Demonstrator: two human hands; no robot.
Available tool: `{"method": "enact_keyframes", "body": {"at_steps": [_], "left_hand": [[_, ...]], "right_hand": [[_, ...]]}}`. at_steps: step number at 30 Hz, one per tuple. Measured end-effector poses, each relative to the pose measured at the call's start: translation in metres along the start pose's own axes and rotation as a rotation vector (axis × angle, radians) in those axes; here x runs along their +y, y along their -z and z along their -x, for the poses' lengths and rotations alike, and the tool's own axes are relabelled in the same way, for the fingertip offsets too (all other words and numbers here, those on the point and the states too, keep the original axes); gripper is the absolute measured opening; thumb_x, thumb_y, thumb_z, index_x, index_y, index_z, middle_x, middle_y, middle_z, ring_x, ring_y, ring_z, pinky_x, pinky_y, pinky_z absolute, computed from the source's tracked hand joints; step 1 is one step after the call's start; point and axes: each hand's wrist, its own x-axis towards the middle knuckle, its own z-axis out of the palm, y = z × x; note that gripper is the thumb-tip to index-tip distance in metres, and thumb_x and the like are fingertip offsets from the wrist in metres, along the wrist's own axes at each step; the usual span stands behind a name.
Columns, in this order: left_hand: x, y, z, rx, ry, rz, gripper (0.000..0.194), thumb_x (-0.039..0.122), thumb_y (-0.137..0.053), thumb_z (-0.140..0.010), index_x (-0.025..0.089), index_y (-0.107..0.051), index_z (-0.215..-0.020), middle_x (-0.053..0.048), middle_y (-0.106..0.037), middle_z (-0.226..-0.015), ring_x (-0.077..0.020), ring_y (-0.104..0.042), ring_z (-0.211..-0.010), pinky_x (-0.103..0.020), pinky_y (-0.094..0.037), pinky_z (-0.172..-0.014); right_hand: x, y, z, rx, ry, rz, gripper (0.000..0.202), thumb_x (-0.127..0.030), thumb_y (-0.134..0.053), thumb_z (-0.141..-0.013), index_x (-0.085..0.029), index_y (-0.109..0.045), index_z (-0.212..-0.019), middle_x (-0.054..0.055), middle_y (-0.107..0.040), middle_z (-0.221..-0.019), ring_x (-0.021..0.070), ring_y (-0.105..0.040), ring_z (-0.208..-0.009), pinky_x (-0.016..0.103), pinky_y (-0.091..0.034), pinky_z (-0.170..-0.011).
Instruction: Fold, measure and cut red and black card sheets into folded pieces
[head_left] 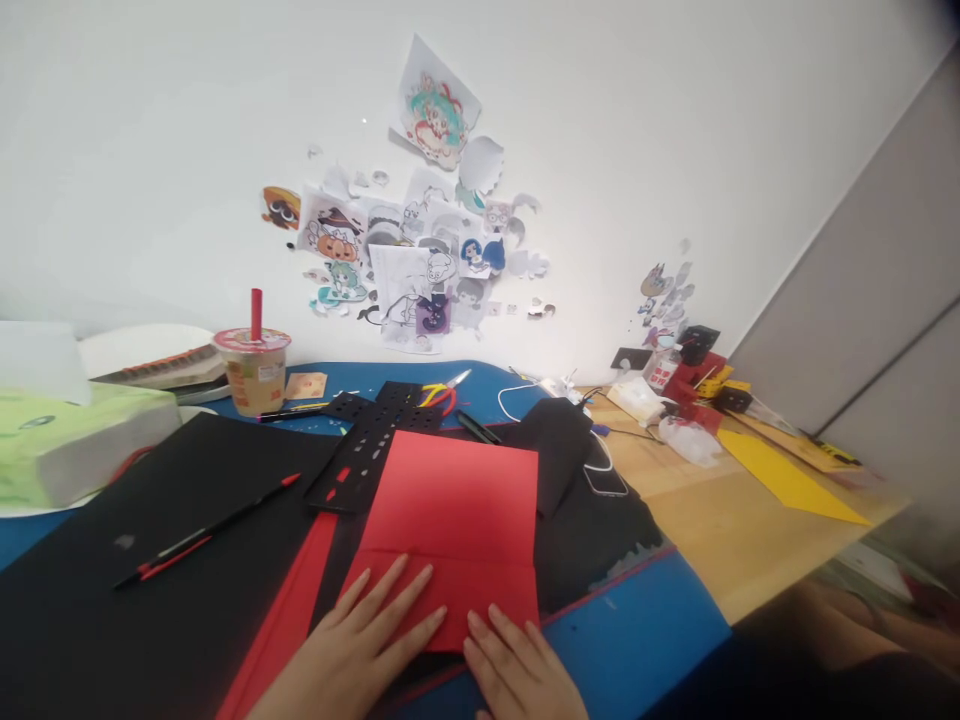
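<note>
A sheet of red paper lies in front of me, with a crease running across it below its middle. My left hand rests flat on the lower left part of the sheet, fingers spread. At the lower right edge, my right hand also lies flat with its fingers stretched out. Neither hand grasps anything. Beneath the sheet is black paper, and a strip of red paper sticks out at its left. Black card with cut-out holes touches the sheet's upper left side.
A black pen with red ends lies on a large black sheet at left. Behind stand a drink cup and a tissue pack. Scissors, a phone and yellow paper lie further back and right.
</note>
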Motion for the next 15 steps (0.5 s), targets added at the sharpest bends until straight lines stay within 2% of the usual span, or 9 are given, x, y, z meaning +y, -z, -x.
{"method": "enact_keyframes", "body": {"at_steps": [2, 5, 8, 10, 12, 13, 14, 15], "left_hand": [[-0.007, -0.005, 0.014, -0.024, 0.013, 0.037, 0.075, 0.059, -0.052, -0.075, 0.033, -0.02, -0.138, -0.008, -0.04, -0.137, -0.0271, -0.048, -0.118, -0.037, -0.049, -0.086], [-0.016, -0.011, 0.04, -0.075, 0.091, 0.028, 0.071, 0.059, -0.046, -0.079, 0.033, -0.018, -0.139, -0.005, -0.037, -0.138, -0.0244, -0.048, -0.118, -0.035, -0.049, -0.087], [-0.016, -0.01, 0.052, -0.027, 0.131, -0.065, 0.066, 0.06, -0.041, -0.081, 0.032, -0.024, -0.138, -0.002, -0.04, -0.137, -0.0233, -0.051, -0.116, -0.034, -0.049, -0.088], [-0.008, -0.008, 0.044, 0.044, 0.137, -0.18, 0.062, 0.061, -0.041, -0.08, 0.025, -0.044, -0.13, -0.005, -0.051, -0.129, -0.025, -0.057, -0.11, -0.034, -0.05, -0.085], [0.006, -0.009, 0.027, 0.111, 0.131, -0.306, 0.055, 0.058, -0.043, -0.08, 0.018, -0.061, -0.113, -0.009, -0.061, -0.117, -0.0256, -0.062, -0.102, -0.034, -0.05, -0.082], [0.015, -0.011, 0.017, 0.18, 0.108, -0.358, 0.05, 0.053, -0.045, -0.08, 0.017, -0.064, -0.109, -0.009, -0.064, -0.114, -0.0245, -0.062, -0.101, -0.033, -0.049, -0.081], [0.023, -0.015, 0.008, 0.201, 0.062, -0.373, 0.045, 0.047, -0.045, -0.081, 0.019, -0.061, -0.112, -0.004, -0.063, -0.116, -0.0216, -0.062, -0.102, -0.031, -0.047, -0.081], [0.031, -0.02, 0.0, 0.256, -0.05, -0.381, 0.035, 0.037, -0.045, -0.082, 0.021, -0.063, -0.108, 0.001, -0.066, -0.113, -0.0168, -0.063, -0.098, -0.027, -0.046, -0.079]], "right_hand": [[0.004, 0.006, 0.001, 0.006, -0.009, 0.004, 0.035, -0.031, -0.035, -0.093, -0.02, -0.063, -0.11, -0.003, -0.065, -0.115, 0.0143, -0.063, -0.1, 0.022, -0.051, -0.077], [0.002, 0.006, 0.002, 0.014, -0.033, -0.008, 0.033, -0.029, -0.036, -0.092, -0.02, -0.064, -0.109, -0.004, -0.065, -0.115, 0.0148, -0.064, -0.099, 0.023, -0.051, -0.078], [-0.001, 0.004, 0.002, -0.011, -0.047, -0.036, 0.033, -0.029, -0.039, -0.091, -0.018, -0.06, -0.114, -0.003, -0.063, -0.118, 0.0156, -0.063, -0.101, 0.024, -0.052, -0.076], [-0.002, 0.004, 0.001, -0.015, -0.056, -0.05, 0.033, -0.029, -0.04, -0.091, -0.018, -0.06, -0.115, -0.002, -0.063, -0.118, 0.0158, -0.063, -0.101, 0.024, -0.052, -0.075], [-0.002, 0.004, 0.0, 0.009, -0.058, -0.048, 0.032, -0.03, -0.04, -0.091, -0.018, -0.061, -0.111, -0.002, -0.065, -0.114, 0.0164, -0.065, -0.097, 0.025, -0.053, -0.073], [-0.004, 0.003, -0.002, 0.024, -0.057, -0.042, 0.031, -0.031, -0.04, -0.091, -0.018, -0.062, -0.109, -0.002, -0.066, -0.112, 0.0168, -0.066, -0.094, 0.026, -0.053, -0.071], [-0.006, 0.0, -0.003, 0.039, -0.062, -0.033, 0.032, -0.032, -0.039, -0.092, -0.018, -0.063, -0.107, -0.002, -0.068, -0.11, 0.0172, -0.067, -0.091, 0.026, -0.053, -0.07], [-0.008, -0.003, -0.005, 0.074, -0.082, -0.024, 0.033, -0.034, -0.038, -0.092, -0.018, -0.064, -0.104, -0.002, -0.07, -0.106, 0.0175, -0.068, -0.087, 0.027, -0.053, -0.068]]}}
